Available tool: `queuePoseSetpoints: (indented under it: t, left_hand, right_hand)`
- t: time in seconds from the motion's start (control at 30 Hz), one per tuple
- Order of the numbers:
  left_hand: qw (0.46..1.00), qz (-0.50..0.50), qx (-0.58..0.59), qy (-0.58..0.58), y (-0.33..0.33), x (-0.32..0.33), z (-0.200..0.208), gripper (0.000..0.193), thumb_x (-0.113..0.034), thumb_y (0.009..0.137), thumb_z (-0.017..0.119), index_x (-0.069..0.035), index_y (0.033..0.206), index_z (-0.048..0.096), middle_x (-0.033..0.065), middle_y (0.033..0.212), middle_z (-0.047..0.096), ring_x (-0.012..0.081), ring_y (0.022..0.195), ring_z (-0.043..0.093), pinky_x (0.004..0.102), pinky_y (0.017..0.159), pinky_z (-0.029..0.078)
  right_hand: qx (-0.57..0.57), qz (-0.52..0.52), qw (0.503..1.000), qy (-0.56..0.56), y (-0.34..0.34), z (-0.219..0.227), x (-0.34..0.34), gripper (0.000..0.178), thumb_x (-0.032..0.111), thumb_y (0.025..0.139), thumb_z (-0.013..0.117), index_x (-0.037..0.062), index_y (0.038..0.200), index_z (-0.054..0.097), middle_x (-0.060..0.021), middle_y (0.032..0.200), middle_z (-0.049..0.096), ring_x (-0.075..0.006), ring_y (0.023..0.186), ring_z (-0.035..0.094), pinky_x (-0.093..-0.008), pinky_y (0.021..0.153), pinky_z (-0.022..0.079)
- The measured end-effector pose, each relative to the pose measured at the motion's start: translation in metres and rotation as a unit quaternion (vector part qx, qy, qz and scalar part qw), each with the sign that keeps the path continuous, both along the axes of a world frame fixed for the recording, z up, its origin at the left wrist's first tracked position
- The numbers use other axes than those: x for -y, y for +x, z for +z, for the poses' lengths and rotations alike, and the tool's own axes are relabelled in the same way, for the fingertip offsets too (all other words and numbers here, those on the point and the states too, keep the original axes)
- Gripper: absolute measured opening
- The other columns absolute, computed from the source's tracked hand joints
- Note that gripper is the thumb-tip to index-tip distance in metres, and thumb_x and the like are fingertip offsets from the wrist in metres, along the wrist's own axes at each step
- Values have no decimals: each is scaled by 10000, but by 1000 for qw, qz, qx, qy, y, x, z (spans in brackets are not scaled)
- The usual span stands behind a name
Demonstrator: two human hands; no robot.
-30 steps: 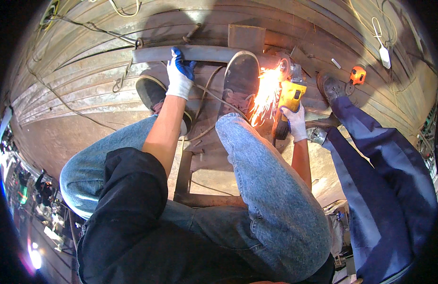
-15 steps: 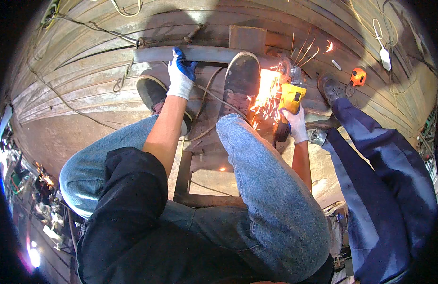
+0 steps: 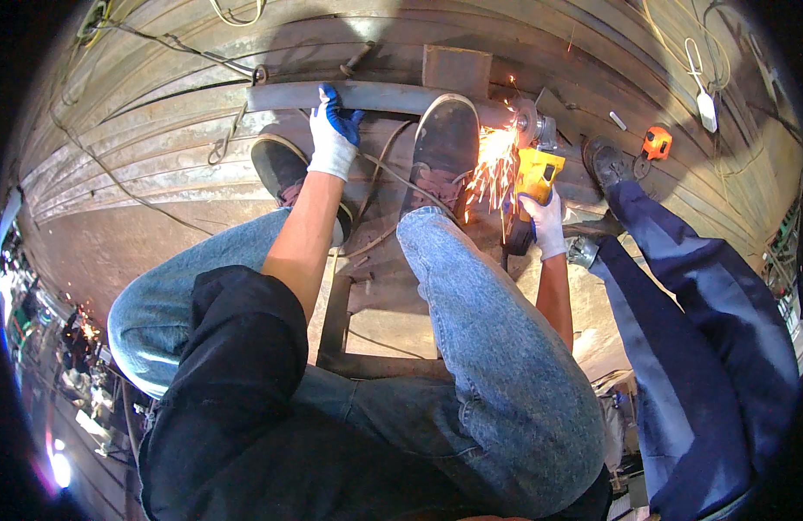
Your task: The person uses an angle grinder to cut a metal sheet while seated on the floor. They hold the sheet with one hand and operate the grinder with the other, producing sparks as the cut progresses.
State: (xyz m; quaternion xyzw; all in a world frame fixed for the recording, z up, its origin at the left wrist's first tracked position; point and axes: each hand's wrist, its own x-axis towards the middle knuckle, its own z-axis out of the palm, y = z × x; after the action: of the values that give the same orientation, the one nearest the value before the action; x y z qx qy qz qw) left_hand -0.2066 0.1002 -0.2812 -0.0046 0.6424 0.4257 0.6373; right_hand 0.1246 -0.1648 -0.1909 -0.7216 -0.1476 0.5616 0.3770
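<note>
Underfoot: metal strips (image 3: 158,169)
Room: dim clutter (image 3: 87,395), 8 o'clock
Grinder (image 3: 538,170): 2 o'clock, right hand (image 3: 547,227) clenched round it
Bar (image 3: 388,97): 12 o'clock, left hand (image 3: 334,148) on it, grip unclear
Hidden: bar partly, by shoe (image 3: 445,139)

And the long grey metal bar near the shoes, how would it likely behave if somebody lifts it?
The bar is probably stiff, since it looks metallic and shows no visible kink. Its length suggests that it would feel rather heavy. The right shoe, overlapping it in view, might hinder lifting, though whether it presses down is unclear.
</note>
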Motion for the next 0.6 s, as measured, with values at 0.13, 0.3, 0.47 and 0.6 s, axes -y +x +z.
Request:
queuePoseSetpoints:
  t: [0.13, 0.3, 0.47, 0.6]
  left_hand:
    - [998, 3, 43, 37, -3, 1, -4, 505, -385, 978, 719, -210, 1376, 461, 55, 1248, 615, 302, 1119, 622, 613, 975, 468]
    - [999, 7, 38, 34, -2, 2, -4, 526, -386, 969, 731, -203, 1378, 456, 62, 1262, 605, 303, 1117, 623, 604, 961, 482]
    - [999, 14, 33, 23, 0, 1, -3, 535, -404, 961, 739, -202, 1373, 463, 58, 1275, 597, 302, 1125, 620, 600, 968, 471]
    - [1000, 5, 19, 13, 0, 0, -3, 547, -404, 957, 744, -203, 1377, 458, 57, 1285, 590, 304, 1126, 617, 600, 964, 469]
  right_hand:
    - [-23, -21, 999, -18, 0, -1, 9, 490, 61, 808, 828, 54, 1253, 623, -45, 1101, 712, -162, 976, 683, -328, 891, 551]
    - [-26, -20, 999, -38, -2, -7, 14, 496, 43, 812, 819, 55, 1264, 616, -48, 1103, 712, -156, 965, 685, -330, 890, 554]
    - [-31, -31, 999, -20, -1, -8, 9, 476, 35, 822, 814, 54, 1257, 621, -37, 1099, 713, -146, 966, 681, -323, 880, 553]
    - [-15, -21, 1000, -18, 1, -4, 5, 468, 21, 829, 804, 56, 1258, 618, -33, 1104, 709, -141, 961, 680, -313, 876, 551]
